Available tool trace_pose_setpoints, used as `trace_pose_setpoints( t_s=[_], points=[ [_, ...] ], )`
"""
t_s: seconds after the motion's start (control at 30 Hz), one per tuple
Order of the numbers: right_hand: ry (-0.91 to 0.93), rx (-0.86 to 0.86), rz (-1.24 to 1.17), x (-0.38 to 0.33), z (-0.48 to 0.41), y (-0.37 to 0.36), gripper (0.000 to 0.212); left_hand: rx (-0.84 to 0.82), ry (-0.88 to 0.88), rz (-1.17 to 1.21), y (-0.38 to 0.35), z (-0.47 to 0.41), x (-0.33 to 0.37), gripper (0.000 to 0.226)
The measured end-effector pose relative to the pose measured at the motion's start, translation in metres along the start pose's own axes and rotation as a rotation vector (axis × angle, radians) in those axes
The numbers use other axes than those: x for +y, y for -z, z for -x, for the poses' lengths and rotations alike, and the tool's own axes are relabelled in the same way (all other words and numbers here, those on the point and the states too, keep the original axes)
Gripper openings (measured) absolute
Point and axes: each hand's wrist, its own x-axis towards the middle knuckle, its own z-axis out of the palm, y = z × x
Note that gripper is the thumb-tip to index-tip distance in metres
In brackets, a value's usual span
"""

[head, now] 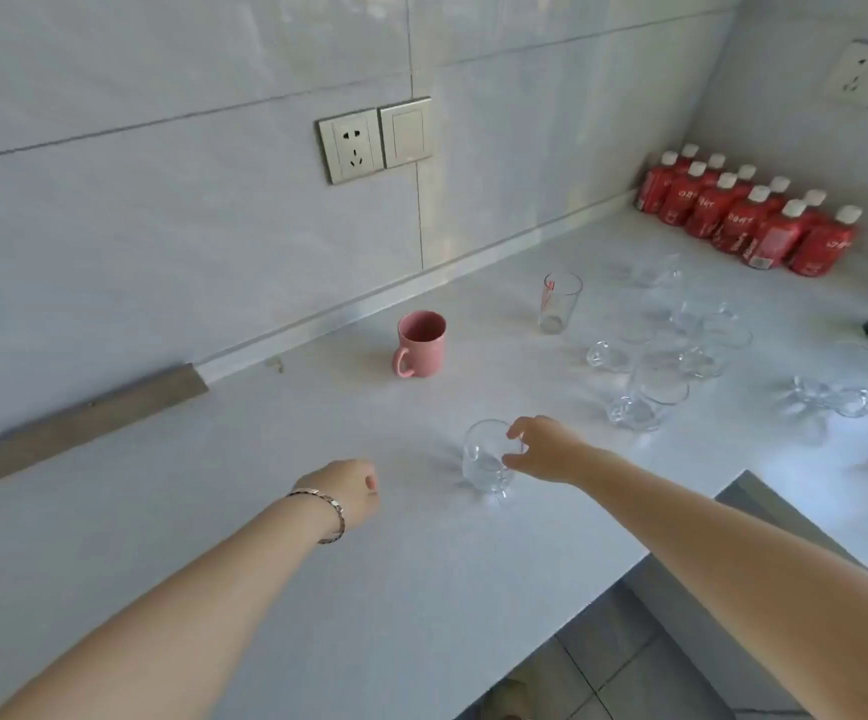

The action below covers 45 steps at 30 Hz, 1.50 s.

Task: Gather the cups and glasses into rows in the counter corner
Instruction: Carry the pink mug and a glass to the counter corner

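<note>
left hand: it is over the counter near the front edge, fingers curled in to a loose fist, holding nothing. a metal bracelet is on the wrist.
right hand: it reaches forward to the short clear glass. thumb and fingers are spread around the rim side of the glass and touch it; if the grip is already tight, one cannot tell.
short clear glass: it stands upright on the white counter, just right of the left hand, well apart from the other glasses.
pink mug: upright, handle toward the front left, farther back and near the wall, alone.
tall glass: upright, with red print on the side, to the right of the pink mug and near the wall.
group of clear glasses: many together on the right of the counter, blurred; the exact number is not clear. two more clear glasses stand more to the right, apart from the group.
red bottles: with white caps, in rows in the far corner, behind the glasses.
wall: a socket and a switch side by side above the mug.
</note>
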Motion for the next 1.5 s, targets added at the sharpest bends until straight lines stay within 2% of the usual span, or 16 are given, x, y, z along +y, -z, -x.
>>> trace_pose_setpoints(
  t_s=[0.13, 0.2, 0.33, 0.4, 0.47, 0.57, 0.7, 0.77, 0.87, 0.93, 1.0, 1.2, 1.5],
  points=[
    [0.117, -0.038, 0.145, 0.008, -0.022, -0.007, 0.082, -0.070, 0.069, 0.041, -0.014, -0.022, 0.013, 0.025],
    [0.183, -0.063, 0.174, 0.007, -0.031, -0.017, 0.091, -0.097, 0.114, 0.074, -0.020, -0.027, 0.013, 0.025],
    [0.227, -0.032, 0.047, 0.017, -0.044, -0.027, 0.082, -0.107, 0.191, 0.144, -0.026, -0.035, 0.010, 0.015],
    [0.193, -0.051, -0.096, 0.024, -0.050, -0.019, 0.088, -0.095, 0.214, 0.152, -0.023, -0.039, 0.016, 0.019],
    [0.154, -0.056, -0.194, 0.032, -0.058, -0.004, 0.097, -0.043, 0.225, 0.132, -0.015, -0.048, 0.026, 0.028],
    [0.165, -0.013, -0.166, 0.039, -0.073, 0.023, 0.098, 0.091, 0.207, 0.161, 0.008, -0.074, 0.047, 0.031],
    [0.171, 0.106, -0.148, 0.044, -0.102, 0.059, 0.095, 0.371, 0.088, 0.283, 0.051, -0.137, 0.073, 0.059],
    [0.163, 0.154, -0.153, 0.046, -0.114, 0.069, 0.095, 0.436, 0.025, 0.326, 0.068, -0.169, 0.084, 0.078],
    [0.133, 0.201, -0.192, 0.048, -0.128, 0.075, 0.096, 0.293, 0.099, 0.336, 0.080, -0.206, 0.090, 0.100],
    [0.128, 0.208, -0.198, 0.048, -0.134, 0.075, 0.097, 0.218, 0.113, 0.403, 0.081, -0.220, 0.087, 0.095],
    [0.119, 0.197, -0.192, 0.046, -0.139, 0.072, 0.097, 0.269, 0.093, 0.431, 0.079, -0.225, 0.082, 0.079],
    [0.157, 0.149, -0.176, 0.026, -0.132, 0.057, 0.097, 0.446, 0.195, 0.499, 0.053, -0.161, 0.065, 0.074],
    [0.416, -0.073, -0.011, -0.080, -0.088, -0.006, 0.097, 0.538, 0.416, 0.532, 0.009, 0.005, -0.053, 0.097]
  ],
)
